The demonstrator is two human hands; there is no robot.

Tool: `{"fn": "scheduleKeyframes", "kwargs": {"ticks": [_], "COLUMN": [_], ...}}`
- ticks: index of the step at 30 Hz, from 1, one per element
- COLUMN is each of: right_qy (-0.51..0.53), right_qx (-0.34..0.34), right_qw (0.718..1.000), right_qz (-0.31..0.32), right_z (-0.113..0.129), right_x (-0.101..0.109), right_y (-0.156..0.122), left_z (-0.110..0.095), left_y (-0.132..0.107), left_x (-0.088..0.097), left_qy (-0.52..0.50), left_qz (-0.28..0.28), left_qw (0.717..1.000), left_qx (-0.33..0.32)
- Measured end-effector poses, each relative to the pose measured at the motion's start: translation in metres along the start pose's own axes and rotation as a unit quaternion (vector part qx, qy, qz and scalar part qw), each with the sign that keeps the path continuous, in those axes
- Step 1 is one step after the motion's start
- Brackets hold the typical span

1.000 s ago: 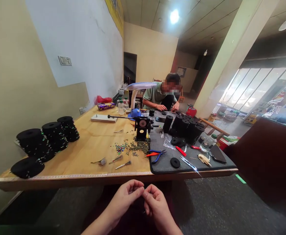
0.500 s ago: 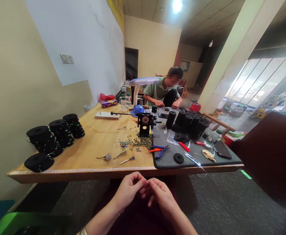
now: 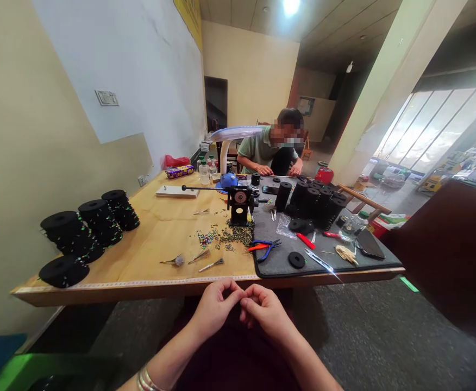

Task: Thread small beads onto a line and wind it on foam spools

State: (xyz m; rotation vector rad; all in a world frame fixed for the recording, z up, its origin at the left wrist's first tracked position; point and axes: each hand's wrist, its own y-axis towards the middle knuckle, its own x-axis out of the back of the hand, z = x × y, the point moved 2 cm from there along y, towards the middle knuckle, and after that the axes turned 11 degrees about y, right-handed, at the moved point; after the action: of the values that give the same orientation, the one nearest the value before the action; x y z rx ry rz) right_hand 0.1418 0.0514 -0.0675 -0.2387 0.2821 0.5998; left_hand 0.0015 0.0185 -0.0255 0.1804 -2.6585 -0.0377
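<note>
My left hand (image 3: 213,308) and my right hand (image 3: 267,310) meet fingertip to fingertip over my lap, just below the front edge of the wooden table (image 3: 156,239). Both are curled into pinches; whatever sits between the fingers is too small to make out. On the table ahead lie a scatter of small beads (image 3: 224,238), three little brush-like pieces (image 3: 193,260) and a black hand-crank winder (image 3: 240,205).
Black spools (image 3: 87,225) stand at the table's left. A grey mat (image 3: 323,252) at the right carries pliers (image 3: 264,247), tweezers, black discs and more spools (image 3: 311,203). Another person (image 3: 273,155) works at the far end beside a desk lamp (image 3: 232,149). A dark chair back (image 3: 450,250) stands right.
My hands have risen a little towards the table edge and closed together, the fingertips now touching. The view has shifted slightly right and down.
</note>
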Motion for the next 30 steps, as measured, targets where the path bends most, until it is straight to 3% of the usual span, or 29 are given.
{"fn": "scheduleKeyframes", "kwargs": {"ticks": [19, 30], "right_qy": [-0.027, 0.078], "right_qx": [0.033, 0.019], "right_qw": [0.999, 0.992], "right_qz": [-0.016, -0.099], "right_z": [0.004, -0.01], "right_x": [-0.007, 0.003], "right_y": [-0.006, -0.004], "left_z": [0.006, 0.033], "left_y": [-0.003, -0.003], "left_x": [0.0, 0.041], "left_qy": [-0.022, -0.062], "left_qz": [-0.013, -0.117], "left_qw": [1.0, 0.99], "left_qx": [0.014, 0.043]}}
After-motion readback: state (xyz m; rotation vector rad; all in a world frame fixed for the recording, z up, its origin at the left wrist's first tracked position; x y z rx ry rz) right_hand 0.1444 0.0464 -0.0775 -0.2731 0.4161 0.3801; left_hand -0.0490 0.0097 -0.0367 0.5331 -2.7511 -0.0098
